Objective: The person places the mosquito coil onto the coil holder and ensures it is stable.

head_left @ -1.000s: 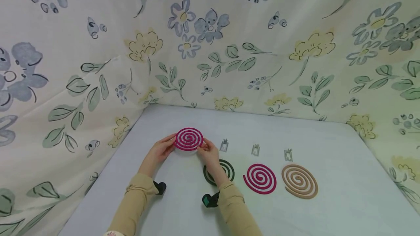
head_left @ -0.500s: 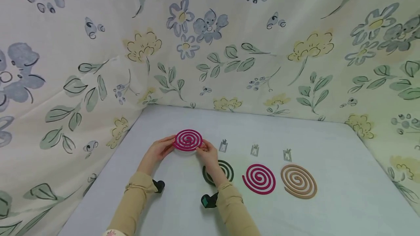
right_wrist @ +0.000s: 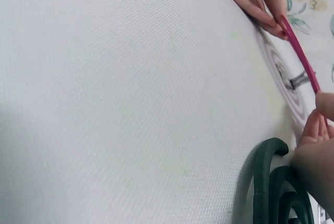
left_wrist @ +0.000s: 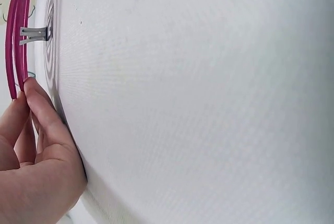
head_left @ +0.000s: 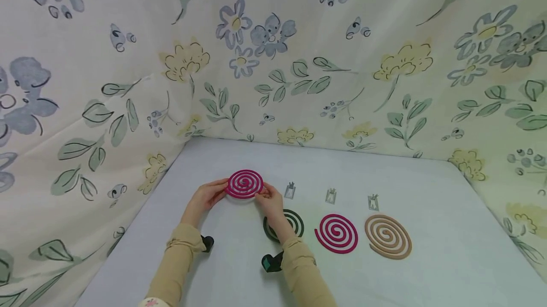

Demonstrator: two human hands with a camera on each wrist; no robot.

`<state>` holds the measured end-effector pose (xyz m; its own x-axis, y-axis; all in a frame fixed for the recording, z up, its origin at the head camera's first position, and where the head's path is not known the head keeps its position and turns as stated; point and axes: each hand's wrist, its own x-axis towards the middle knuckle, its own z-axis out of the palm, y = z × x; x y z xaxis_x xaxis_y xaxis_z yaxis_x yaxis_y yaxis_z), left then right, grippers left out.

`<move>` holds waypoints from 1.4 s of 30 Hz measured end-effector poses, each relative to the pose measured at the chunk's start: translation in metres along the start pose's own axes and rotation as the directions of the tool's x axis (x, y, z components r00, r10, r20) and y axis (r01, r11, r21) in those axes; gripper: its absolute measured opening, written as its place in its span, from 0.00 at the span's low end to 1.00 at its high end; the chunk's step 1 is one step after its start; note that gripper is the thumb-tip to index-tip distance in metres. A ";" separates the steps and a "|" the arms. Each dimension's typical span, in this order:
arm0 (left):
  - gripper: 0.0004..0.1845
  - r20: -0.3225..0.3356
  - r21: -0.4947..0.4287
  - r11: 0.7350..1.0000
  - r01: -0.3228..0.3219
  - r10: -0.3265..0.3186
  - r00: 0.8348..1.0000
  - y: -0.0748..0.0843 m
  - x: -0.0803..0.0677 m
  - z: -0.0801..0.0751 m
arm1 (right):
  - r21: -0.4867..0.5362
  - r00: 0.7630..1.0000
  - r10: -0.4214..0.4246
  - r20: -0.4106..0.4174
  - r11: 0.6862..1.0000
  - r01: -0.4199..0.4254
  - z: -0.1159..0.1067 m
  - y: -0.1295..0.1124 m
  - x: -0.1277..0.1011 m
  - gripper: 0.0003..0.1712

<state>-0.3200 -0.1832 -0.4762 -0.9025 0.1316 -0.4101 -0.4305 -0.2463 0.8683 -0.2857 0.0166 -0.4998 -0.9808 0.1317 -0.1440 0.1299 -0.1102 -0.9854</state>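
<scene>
A magenta mosquito coil (head_left: 245, 183) is held level above the table's left part, raised off the surface. My left hand (head_left: 208, 197) pinches its left edge between thumb and fingers, and my right hand (head_left: 271, 202) pinches the right edge. Under the coil a small metal coil stand (left_wrist: 34, 34) rises from the table, its prongs at the coil's middle in the left wrist view. Whether the prongs bear the coil I cannot tell. Beneath my right forearm lies a dark green mosquito coil (right_wrist: 262, 182), partly covered by that arm in the head view.
Right of the hands lie a second magenta coil (head_left: 336, 233) and a tan coil (head_left: 388, 237). Behind the coils, three flat metal stands (head_left: 290, 190) lie in a row. A floral cloth (head_left: 273, 69) hangs along the back and sides of the white table (head_left: 448, 240).
The held magenta coil has come down slightly toward the stand, both hands keeping their pinch on its edges. The coils and flat stands on the table have stayed put.
</scene>
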 end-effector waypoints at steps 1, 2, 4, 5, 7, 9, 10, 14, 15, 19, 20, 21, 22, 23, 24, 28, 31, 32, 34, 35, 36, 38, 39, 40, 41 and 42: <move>0.28 -0.005 -0.002 1.000 -0.002 0.002 1.000 0.000 0.000 0.000 | 0.001 1.000 0.005 -0.001 1.000 -0.005 0.000 0.000 0.000 0.28; 0.28 -0.009 -0.003 1.000 0.000 0.000 1.000 0.000 0.000 0.000 | 0.001 1.000 0.006 -0.001 1.000 -0.006 0.000 0.000 0.000 0.28; 0.27 -0.010 -0.007 1.000 0.006 -0.006 1.000 -0.001 0.001 0.000 | 0.003 1.000 0.010 0.001 1.000 -0.010 -0.001 0.000 0.000 0.29; 0.27 -0.020 -0.009 1.000 0.009 -0.010 1.000 -0.001 0.001 0.000 | 0.004 1.000 0.009 0.003 1.000 -0.009 -0.001 0.000 0.000 0.29; 0.27 -0.028 -0.012 1.000 0.021 -0.021 0.999 -0.001 0.002 0.000 | 0.007 1.000 0.006 0.010 1.000 -0.006 -0.001 0.000 -0.001 0.29; 0.27 -0.039 -0.008 0.999 0.031 -0.031 0.999 -0.001 0.003 0.000 | 0.014 1.000 0.004 0.021 1.000 -0.005 -0.002 -0.002 -0.002 0.29; 0.27 -0.048 -0.006 0.999 0.035 -0.035 0.998 -0.001 0.004 0.000 | 0.015 1.000 0.001 0.027 1.000 -0.002 -0.003 -0.005 -0.004 0.28; 0.27 -0.043 -0.010 0.999 0.037 -0.037 0.998 -0.001 0.004 -0.002 | 0.015 0.999 -0.021 0.042 1.000 0.020 -0.003 -0.021 -0.019 0.28; 0.27 -0.034 -0.021 0.999 0.035 -0.035 0.999 -0.001 0.004 -0.003 | 0.015 0.999 -0.023 0.044 1.000 0.022 -0.003 -0.024 -0.022 0.28; 0.25 -0.005 -0.051 0.998 0.028 -0.029 1.000 0.000 0.003 -0.005 | 0.030 0.998 -0.039 0.053 0.999 0.038 -0.004 -0.028 -0.027 0.28; 0.26 -0.003 -0.052 0.998 0.029 -0.029 1.000 0.000 0.003 -0.005 | 0.033 0.998 -0.039 0.056 0.999 0.037 -0.004 -0.028 -0.026 0.28; 0.26 0.002 -0.050 0.998 0.029 -0.029 1.000 0.000 0.002 -0.005 | 0.036 0.998 -0.028 0.058 0.999 0.026 -0.004 -0.028 -0.026 0.28; 0.27 0.003 -0.044 0.999 0.030 -0.030 1.000 0.000 0.002 -0.005 | 0.035 0.998 -0.028 0.059 0.999 0.026 -0.004 -0.028 -0.026 0.28; 0.27 0.001 -0.041 0.999 0.031 -0.031 1.000 0.000 0.002 -0.005 | 0.032 0.998 -0.025 0.059 0.999 0.023 -0.004 -0.028 -0.026 0.28; 0.28 0.002 -0.037 0.999 0.031 -0.031 1.000 0.000 0.002 -0.005 | 0.030 0.998 -0.018 0.060 0.999 0.016 -0.004 -0.027 -0.024 0.28; 0.27 0.004 -0.040 0.999 0.027 -0.027 1.000 0.000 0.002 -0.005 | 0.023 0.998 -0.011 0.058 1.000 0.010 -0.004 -0.014 -0.012 0.29; 0.23 0.012 -0.057 0.998 0.023 -0.023 1.000 -0.001 0.003 -0.005 | 0.025 0.999 -0.015 0.048 1.000 0.014 -0.003 -0.004 -0.003 0.29; 0.21 0.013 -0.064 0.998 0.022 -0.021 1.000 -0.001 0.003 -0.006 | 0.022 0.999 -0.019 0.044 1.000 0.019 -0.003 -0.001 -0.001 0.29; 0.19 0.024 -0.072 0.997 0.022 -0.020 1.000 -0.001 0.002 -0.006 | 0.019 0.999 -0.018 0.035 1.000 0.017 -0.002 0.001 0.000 0.29; 0.18 0.027 -0.075 0.997 0.022 -0.020 0.999 -0.001 0.002 -0.006 | 0.017 0.999 -0.017 0.032 1.000 0.017 -0.002 0.002 0.001 0.29; 0.17 0.029 -0.077 0.997 0.020 -0.018 0.999 -0.001 0.002 -0.006 | 0.012 1.000 -0.014 0.028 1.000 0.013 -0.002 0.003 0.001 0.29; 0.16 0.030 -0.079 0.997 0.018 -0.015 0.999 -0.001 0.001 -0.006 | 0.011 1.000 -0.006 0.022 1.000 0.006 -0.001 0.003 0.001 0.29; 0.16 0.032 -0.078 0.997 0.017 -0.014 0.999 -0.001 0.001 -0.006 | 0.010 1.000 -0.003 0.020 1.000 0.002 -0.001 0.003 0.001 0.29; 0.16 0.027 -0.074 0.997 0.015 -0.013 1.000 -0.002 0.001 -0.006 | 0.009 1.000 -0.002 0.019 1.000 0.002 -0.001 0.003 0.002 0.29; 0.16 0.031 -0.070 0.997 0.011 -0.009 0.999 -0.002 0.000 -0.005 | 0.008 1.000 -0.002 0.019 1.000 0.001 -0.001 0.004 0.002 0.29; 0.16 0.027 -0.064 0.998 0.009 -0.007 1.000 -0.002 0.000 -0.005 | 0.008 1.000 -0.001 0.017 1.000 0.001 -0.001 0.003 0.002 0.29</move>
<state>-0.3191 -0.1877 -0.4788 -0.8987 0.1593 -0.4086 -0.4385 -0.3064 0.8449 -0.2868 0.0171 -0.5034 -0.9833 0.1147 -0.1410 0.1274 -0.1181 -0.9848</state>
